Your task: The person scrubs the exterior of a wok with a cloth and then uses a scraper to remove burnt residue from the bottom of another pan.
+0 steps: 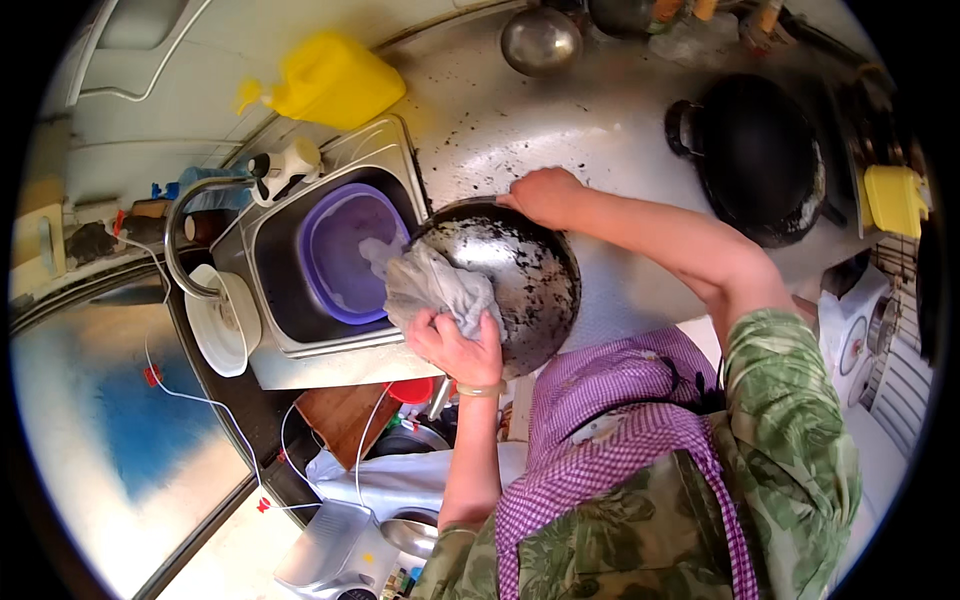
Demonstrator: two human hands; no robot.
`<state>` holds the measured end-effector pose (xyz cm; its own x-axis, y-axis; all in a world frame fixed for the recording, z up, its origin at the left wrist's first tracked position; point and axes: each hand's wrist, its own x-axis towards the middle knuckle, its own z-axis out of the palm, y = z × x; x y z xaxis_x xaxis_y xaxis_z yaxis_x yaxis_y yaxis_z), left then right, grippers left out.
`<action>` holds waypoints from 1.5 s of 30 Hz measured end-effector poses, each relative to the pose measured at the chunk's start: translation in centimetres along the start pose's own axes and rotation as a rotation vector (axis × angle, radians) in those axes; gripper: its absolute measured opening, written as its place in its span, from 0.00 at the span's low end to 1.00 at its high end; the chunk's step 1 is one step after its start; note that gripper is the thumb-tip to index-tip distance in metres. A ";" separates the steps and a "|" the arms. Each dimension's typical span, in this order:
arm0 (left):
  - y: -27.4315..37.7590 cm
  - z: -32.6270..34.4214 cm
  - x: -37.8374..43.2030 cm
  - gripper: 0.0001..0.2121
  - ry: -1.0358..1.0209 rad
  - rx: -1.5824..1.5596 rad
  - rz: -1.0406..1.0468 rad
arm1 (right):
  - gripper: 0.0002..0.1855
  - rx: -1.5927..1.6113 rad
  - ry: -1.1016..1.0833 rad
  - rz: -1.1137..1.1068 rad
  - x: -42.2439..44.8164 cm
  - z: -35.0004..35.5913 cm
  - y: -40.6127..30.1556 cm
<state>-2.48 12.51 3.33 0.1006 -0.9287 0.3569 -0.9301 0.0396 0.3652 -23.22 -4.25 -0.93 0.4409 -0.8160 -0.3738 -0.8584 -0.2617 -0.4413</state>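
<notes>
A round metal wok or lid (536, 277), patched with black residue, lies tilted at the counter's front edge beside the sink. My right hand (547, 196) grips its far rim with curled fingers. A wet grey cloth (442, 289) is held in my left hand (457, 349) against the left side of the metal piece. Part of the cloth hangs toward a purple plastic basin (352, 307), which sits in the steel sink (281, 322) and holds cloudy water. The cloth hides some of the metal surface and rim.
Dark crumbs dot the steel counter (480, 135). A black wok (757, 157) stands at right, and a metal bowl (540, 41) at the back. Behind the sink lies a yellow jug (337, 82). The curved faucet (174, 240) reaches over a white tub (202, 330) left of the sink.
</notes>
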 end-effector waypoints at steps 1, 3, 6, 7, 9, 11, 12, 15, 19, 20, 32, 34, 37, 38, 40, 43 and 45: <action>-0.1 0.1 0.3 0.20 0.005 -0.005 0.018 | 0.29 0.063 0.034 -0.005 -0.6 0.1 -0.3; -0.1 -0.2 -0.5 0.20 0.001 -0.014 -0.008 | 0.30 0.152 0.086 -0.001 -2.4 0.5 -0.9; -0.1 -0.2 -0.7 0.20 0.006 -0.036 -0.014 | 0.29 0.141 0.002 -0.045 -3.4 -0.5 -0.6; 0.0 -0.1 -0.7 0.20 0.013 -0.044 -0.022 | 0.29 0.114 -0.014 -0.084 -3.3 -0.6 -0.7; 0.2 -0.1 -0.6 0.20 0.006 -0.045 -0.022 | 0.28 0.060 -0.048 -0.165 -3.1 -0.7 -1.1; 0.2 -0.1 -0.6 0.20 0.000 -0.041 -0.029 | 0.28 0.043 -0.061 -0.172 -2.7 -1.0 -1.6; 0.2 -0.3 -0.6 0.20 -0.004 -0.037 -0.035 | 0.28 0.036 -0.068 -0.177 -2.6 -1.1 -1.7; 0.3 -0.2 -0.4 0.20 -0.014 -0.030 -0.036 | 0.26 -0.001 0.055 -0.235 -1.4 -0.1 -0.7; 0.5 -0.6 -0.1 0.20 -0.025 0.000 0.015 | 0.28 0.010 -0.002 -0.174 -1.4 -0.4 -1.3; 0.4 -0.6 -0.2 0.20 -0.026 -0.007 0.000 | 0.27 0.002 0.019 -0.184 -1.6 -0.3 -1.4; 0.1 -0.5 -0.7 0.20 -0.030 -0.031 -0.065 | 0.28 0.076 0.025 -0.165 -0.2 -0.7 -2.9; 0.1 -0.6 -0.8 0.20 -0.037 -0.034 -0.076 | 0.28 0.029 -0.047 -0.181 -1.3 -1.5 -2.6; 0.5 -0.8 -0.3 0.20 -0.041 -0.032 -0.047 | 0.27 -0.038 -0.030 -0.268 -1.3 -1.8 -1.9; 0.4 -0.8 -0.2 0.20 -0.042 -0.025 -0.027 | 0.27 -0.050 -0.013 -0.299 -1.1 -1.7 -1.7; 0.3 -0.7 -0.3 0.20 -0.040 -0.041 -0.055 | 0.28 -0.064 -0.027 -0.255 -0.6 -1.6 -2.0; 0.4 -0.4 -0.5 0.20 -0.048 -0.053 -0.080 | 0.28 -0.112 -0.139 -0.113 1.5 -1.5 -0.3; 0.0 -0.2 0.1 0.20 -0.039 -0.049 -0.056 | 0.29 -0.085 -0.137 -0.117 1.8 -1.1 -0.4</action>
<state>-2.43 12.44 3.54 0.1373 -0.9436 0.3012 -0.9050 0.0041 0.4255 -22.33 -6.22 -0.51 0.5653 -0.7012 -0.4344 -0.8158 -0.3974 -0.4202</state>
